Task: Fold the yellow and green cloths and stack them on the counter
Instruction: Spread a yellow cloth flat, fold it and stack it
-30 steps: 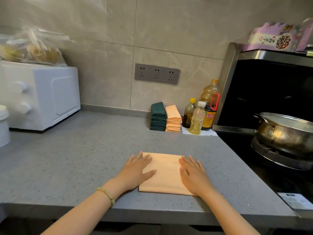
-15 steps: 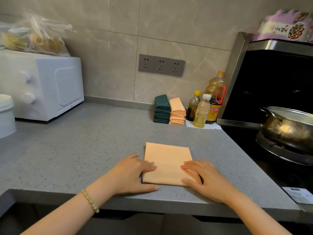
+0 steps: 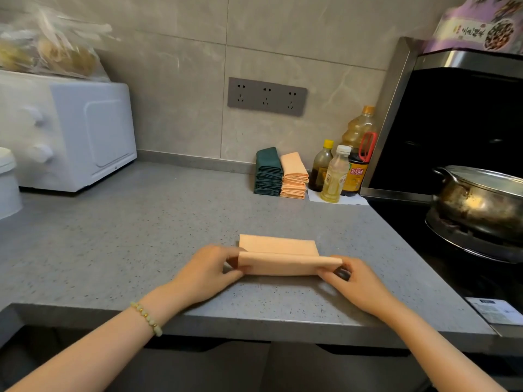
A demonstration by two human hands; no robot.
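A pale yellow-orange cloth [image 3: 278, 244] lies on the grey counter [image 3: 135, 233] near its front edge. Its near half is lifted and turned toward the far edge. My left hand [image 3: 209, 271] pinches the left end of that raised fold, and my right hand [image 3: 355, 281] pinches the right end. By the back wall stand two stacks of folded cloths side by side: a dark green stack [image 3: 268, 172] on the left and a yellow-orange stack [image 3: 294, 176] on the right.
Three bottles [image 3: 336, 174] stand just right of the stacks. A black stove with a metal pot [image 3: 481, 202] fills the right side. A white oven [image 3: 70, 131] and a white container [image 3: 8, 182] sit at the left.
My hands went from lying flat on the cloth to gripping its near edge at both ends and lifting it over toward the far edge. The camera has moved closer.
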